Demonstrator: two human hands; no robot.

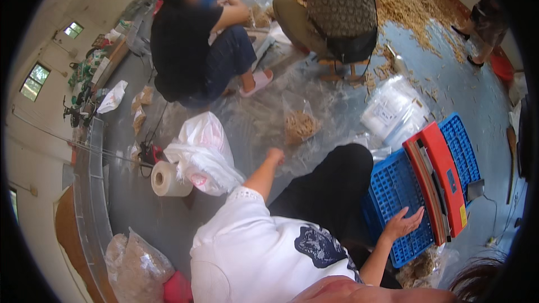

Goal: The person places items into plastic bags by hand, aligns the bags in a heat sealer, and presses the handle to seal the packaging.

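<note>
My left hand (276, 156) is held out over the floor with its fingers curled in; nothing shows in it. Just beyond it stands a clear plastic bag (301, 126) of short brown stick-like pieces. My right hand (403, 223) is open, fingers spread, over a blue plastic crate (393, 191). Beside its fingertips, a red bag sealer (442, 176) with a long bar rests across the blue crates. Clear flat plastic bags (393, 111) lie in a stack beyond the crate.
A white woven sack (206, 147) and a plastic film roll (168, 179) stand left. Two people (185, 46) (341, 12) sit ahead, near a large pile of brown pieces (404, 4). A metal scoop (397, 59) lies nearby. Filled bags (137, 261) sit lower left.
</note>
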